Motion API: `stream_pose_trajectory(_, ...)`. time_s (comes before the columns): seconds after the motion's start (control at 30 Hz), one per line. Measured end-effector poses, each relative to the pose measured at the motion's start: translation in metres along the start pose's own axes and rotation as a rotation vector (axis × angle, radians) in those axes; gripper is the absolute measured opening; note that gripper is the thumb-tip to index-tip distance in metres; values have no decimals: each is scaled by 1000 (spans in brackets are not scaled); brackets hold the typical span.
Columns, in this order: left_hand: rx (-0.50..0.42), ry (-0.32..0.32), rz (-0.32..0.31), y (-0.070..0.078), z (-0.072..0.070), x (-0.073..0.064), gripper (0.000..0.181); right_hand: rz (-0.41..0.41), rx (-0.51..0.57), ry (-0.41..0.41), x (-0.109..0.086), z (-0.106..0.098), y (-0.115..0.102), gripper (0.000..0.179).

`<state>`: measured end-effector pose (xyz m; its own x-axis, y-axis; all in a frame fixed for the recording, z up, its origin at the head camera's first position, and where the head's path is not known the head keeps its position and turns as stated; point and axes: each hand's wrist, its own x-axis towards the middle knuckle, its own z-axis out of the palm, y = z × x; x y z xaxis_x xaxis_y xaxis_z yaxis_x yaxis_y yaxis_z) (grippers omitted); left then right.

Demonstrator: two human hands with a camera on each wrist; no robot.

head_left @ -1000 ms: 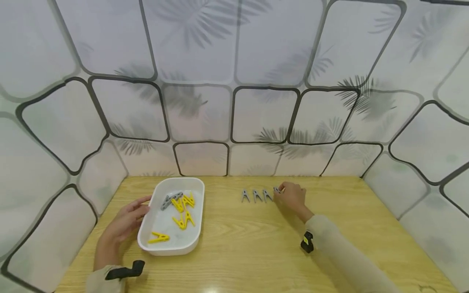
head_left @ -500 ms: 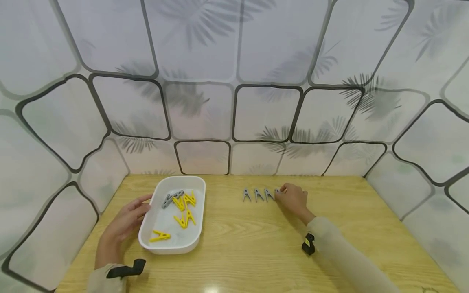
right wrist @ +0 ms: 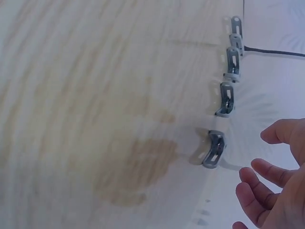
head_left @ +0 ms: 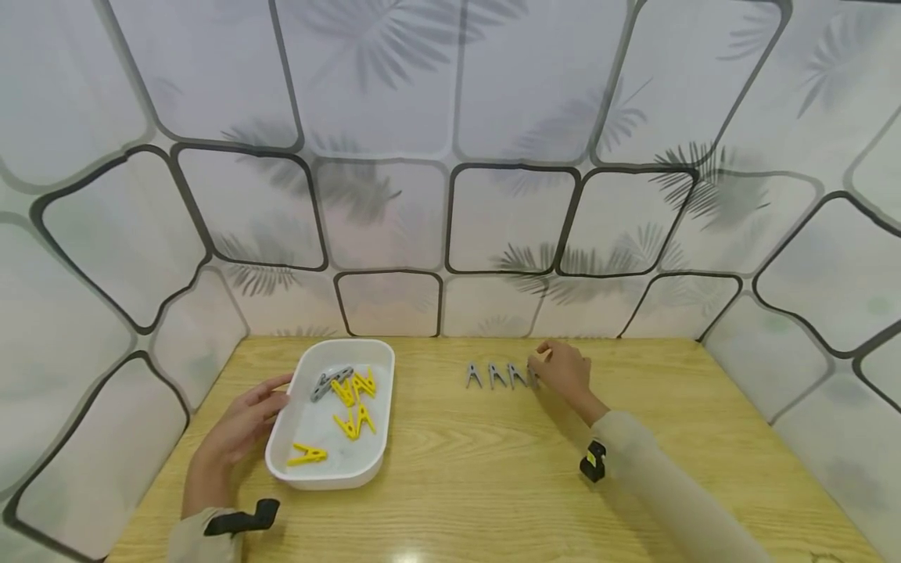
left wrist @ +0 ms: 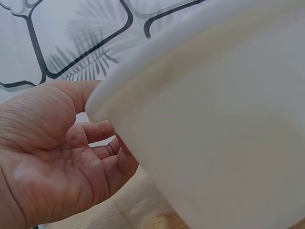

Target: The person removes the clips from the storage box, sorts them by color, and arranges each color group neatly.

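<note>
My left hand (head_left: 242,422) rests with relaxed fingers against the left side of a white plastic tub (head_left: 328,484); in the left wrist view its fingertips are hidden behind the tub wall. Inside the tub lie several yellow clothespins (head_left: 307,453) and some grey clothespins (head_left: 331,383). To the right, several grey clothespins (head_left: 497,375) form a row on the table, their legs spread. At the row's right end, my right hand (head_left: 565,371) hovers beside the last grey clothespin (right wrist: 214,149). The right wrist view shows its thumb and fingers parted, a gap between them and that clothespin.
The wooden table (head_left: 450,469) runs back to a patterned wall covering (head_left: 394,219), which also rises at both sides. The row of clothespins stands near the table's back edge. Each wrist wears a black strap mount (head_left: 242,519).
My right hand has let go of the last grey clothespin in the row, its fingers lifting up and away. The left hand and the tub have stayed in place.
</note>
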<state>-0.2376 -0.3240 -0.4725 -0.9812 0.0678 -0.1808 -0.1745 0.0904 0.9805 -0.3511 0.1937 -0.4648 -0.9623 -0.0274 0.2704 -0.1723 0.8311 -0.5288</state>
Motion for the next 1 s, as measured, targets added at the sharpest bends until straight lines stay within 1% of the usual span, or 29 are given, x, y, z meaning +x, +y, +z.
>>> stream_pose_trajectory(0.13,-6,4,3,1,-2,-2,50,-11,-5,-8,6,1,-15,33)
stream_pose_trajectory(0.23,-13,10,11,0,-2,-3,47,-53,2,-15,10,1,-29,31)
stream_pose_trajectory(0.4,-38,-6,30,-1,-1,-3,44,-122,20,-11,18,0,-59,28)
stream_pose_trajectory(0.53,-52,-19,36,-2,1,-1,43,-169,48,-32,24,-2,-89,28)
stream_pose_trajectory(0.73,-53,-20,31,-4,1,0,46,-296,53,-87,30,8,-134,28)
stream_pose_trajectory(0.83,-44,-17,32,-4,1,0,47,-382,44,-97,31,13,-158,25)
stream_pose_trajectory(1.0,-37,-10,31,-3,1,0,51,-549,42,-98,33,20,-195,23)
